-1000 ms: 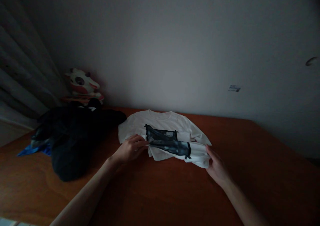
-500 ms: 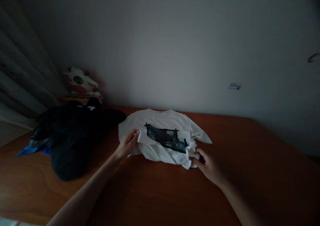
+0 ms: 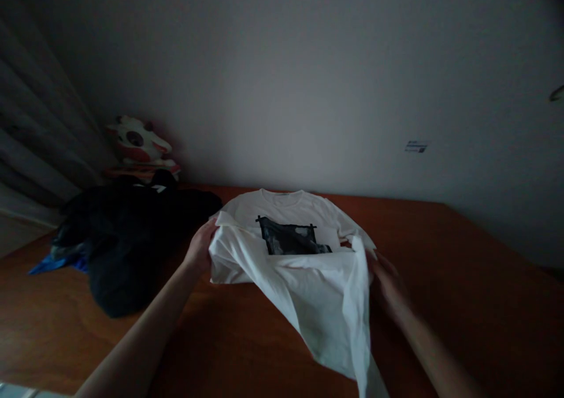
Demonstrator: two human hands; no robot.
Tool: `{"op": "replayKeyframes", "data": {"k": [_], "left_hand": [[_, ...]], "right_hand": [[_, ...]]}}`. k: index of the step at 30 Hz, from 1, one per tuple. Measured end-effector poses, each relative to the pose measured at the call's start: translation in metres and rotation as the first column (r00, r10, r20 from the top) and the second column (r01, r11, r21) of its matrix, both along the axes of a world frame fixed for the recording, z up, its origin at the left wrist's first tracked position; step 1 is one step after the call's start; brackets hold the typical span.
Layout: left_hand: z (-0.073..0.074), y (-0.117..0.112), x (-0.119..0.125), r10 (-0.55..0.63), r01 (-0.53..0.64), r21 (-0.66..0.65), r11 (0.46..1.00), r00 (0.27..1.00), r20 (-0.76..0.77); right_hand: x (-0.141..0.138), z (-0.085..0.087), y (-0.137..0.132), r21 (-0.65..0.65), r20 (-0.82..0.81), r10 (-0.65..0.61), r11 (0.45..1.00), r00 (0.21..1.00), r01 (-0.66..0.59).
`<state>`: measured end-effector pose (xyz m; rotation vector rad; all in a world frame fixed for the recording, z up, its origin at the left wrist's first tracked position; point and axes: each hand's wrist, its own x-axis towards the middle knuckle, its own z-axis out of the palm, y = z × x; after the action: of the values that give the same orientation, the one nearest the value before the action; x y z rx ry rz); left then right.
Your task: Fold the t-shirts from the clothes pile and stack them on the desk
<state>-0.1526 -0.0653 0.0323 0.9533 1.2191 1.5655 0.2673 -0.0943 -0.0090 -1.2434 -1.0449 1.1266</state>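
A white T-shirt (image 3: 308, 280) with a dark square print (image 3: 288, 239) lies on the brown wooden table (image 3: 462, 280), collar toward the wall. My left hand (image 3: 200, 248) grips the shirt's left edge, fingers closed round the fabric. My right hand (image 3: 388, 283) is at the shirt's right edge behind a raised flap of cloth; its fingers are blurred and partly hidden. The lower half of the shirt is lifted and hangs toward me in a loose fold that covers the bottom of the print.
A heap of black clothes (image 3: 127, 239) lies on the table to the left, with a blue item (image 3: 57, 264) under it. A white and red plush toy (image 3: 136, 145) sits in the back left corner by a curtain (image 3: 39, 145). A grey wall (image 3: 308, 81) stands behind.
The camera has tilted and the shirt's bottom part, earlier bunched up over the print, has been pulled up and toward me. Both hands have shifted outward along the shirt's sides.
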Motion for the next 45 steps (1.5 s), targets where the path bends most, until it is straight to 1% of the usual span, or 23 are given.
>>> {"op": "replayKeyframes", "data": {"k": [1,2,3,4,6,8,9,11,14,16,19,20,22,24,26,28,30,32,33,36,38,41,45], "left_hand": [[-0.003,0.003,0.004,-0.002,0.002,0.004,1.000,0.990,-0.140],[-0.007,0.004,0.008,-0.020,0.022,0.003,1.000,0.953,-0.301],[-0.012,0.005,0.012,-0.051,0.059,0.001,0.998,0.882,-0.469],[-0.016,0.006,0.015,-0.082,0.106,0.001,0.994,0.775,-0.627],[-0.026,0.006,0.016,-0.085,0.190,0.017,0.982,0.515,-0.853],[-0.033,0.005,0.014,-0.048,0.252,0.031,0.967,0.304,-0.952],[-0.035,0.005,0.012,-0.042,0.269,0.023,0.963,0.236,-0.971],[-0.036,0.006,0.008,-0.066,0.267,-0.020,0.963,0.165,-0.984],[-0.033,0.006,0.002,-0.109,0.197,-0.079,0.977,0.142,-0.984],[-0.032,0.007,0.000,-0.101,0.192,-0.076,0.979,0.124,-0.987],[-0.038,0.008,-0.004,-0.026,0.248,-0.005,0.969,0.082,-0.996],[-0.042,0.009,-0.006,0.002,0.263,0.022,0.965,0.074,-0.997],[-0.048,0.010,-0.009,0.036,0.278,0.053,0.959,0.066,-0.997],[-0.053,0.012,-0.013,0.040,0.298,0.056,0.953,0.059,-0.997],[-0.055,0.015,-0.016,0.027,0.318,0.043,0.947,0.054,-0.998],[-0.056,0.017,-0.019,0.010,0.335,0.029,0.942,0.057,-0.998],[-0.055,0.020,-0.023,-0.003,0.343,0.018,0.939,0.059,-0.998],[-0.055,0.022,-0.027,-0.022,0.343,-0.001,0.939,0.056,-0.998],[-0.055,0.023,-0.029,-0.035,0.342,-0.015,0.939,0.052,-0.998],[-0.056,0.025,-0.035,-0.079,0.349,-0.059,0.935,0.044,-0.996],[-0.057,0.026,-0.039,-0.088,0.357,-0.067,0.932,0.043,-0.995],[-0.059,0.028,-0.042,-0.063,0.369,-0.044,0.928,0.040,-0.997],[-0.059,0.029,-0.041,-0.005,0.340,-0.012,0.940,-0.022,-1.000]], "right_hand": [[0.000,-0.002,0.003,0.063,0.117,-0.040,0.997,0.992,0.033],[0.001,-0.004,0.005,0.141,0.226,-0.072,0.989,0.971,0.041],[0.001,-0.006,0.006,0.208,0.318,-0.081,0.978,0.945,0.014],[0.001,-0.008,0.007,0.244,0.392,-0.062,0.969,0.918,-0.039],[0.002,-0.011,0.005,0.213,0.503,0.026,0.965,0.864,-0.153],[0.002,-0.013,0.002,0.148,0.575,0.093,0.965,0.812,-0.216],[0.003,-0.013,0.001,0.143,0.593,0.096,0.965,0.799,-0.222],[0.005,-0.014,-0.001,0.177,0.584,0.075,0.960,0.808,-0.217],[0.011,-0.014,-0.001,0.180,0.543,0.099,0.956,0.834,-0.231],[0.014,-0.016,0.001,0.176,0.550,0.075,0.963,0.832,-0.203],[0.014,-0.020,0.009,0.309,0.609,-0.133,0.948,0.782,-0.079],[0.015,-0.022,0.014,0.360,0.651,-0.184,0.929,0.736,-0.085],[0.019,-0.027,0.025,0.390,0.769,-0.211,0.903,0.604,-0.181],[0.028,-0.032,0.038,0.322,0.874,-0.170,0.904,0.456,-0.282],[0.042,-0.037,0.052,0.239,0.936,-0.134,0.920,0.325,-0.311],[0.060,-0.039,0.065,0.178,0.971,-0.124,0.947,0.207,-0.268],[0.074,-0.038,0.074,0.160,0.984,-0.146,0.978,0.106,-0.135],[0.081,-0.034,0.079,0.196,0.980,-0.195,0.981,0.040,-0.011],[0.080,-0.033,0.078,0.219,0.975,-0.219,0.976,0.027,-0.001],[0.068,-0.033,0.071,0.236,0.972,-0.232,0.962,0.046,-0.138],[0.060,-0.036,0.063,0.216,0.976,-0.211,0.959,0.046,-0.183],[0.059,-0.036,0.054,0.207,0.978,-0.204,0.972,0.035,-0.110],[0.073,-0.019,0.050,0.171,0.985,-0.171,0.985,0.034,-0.010]]}}
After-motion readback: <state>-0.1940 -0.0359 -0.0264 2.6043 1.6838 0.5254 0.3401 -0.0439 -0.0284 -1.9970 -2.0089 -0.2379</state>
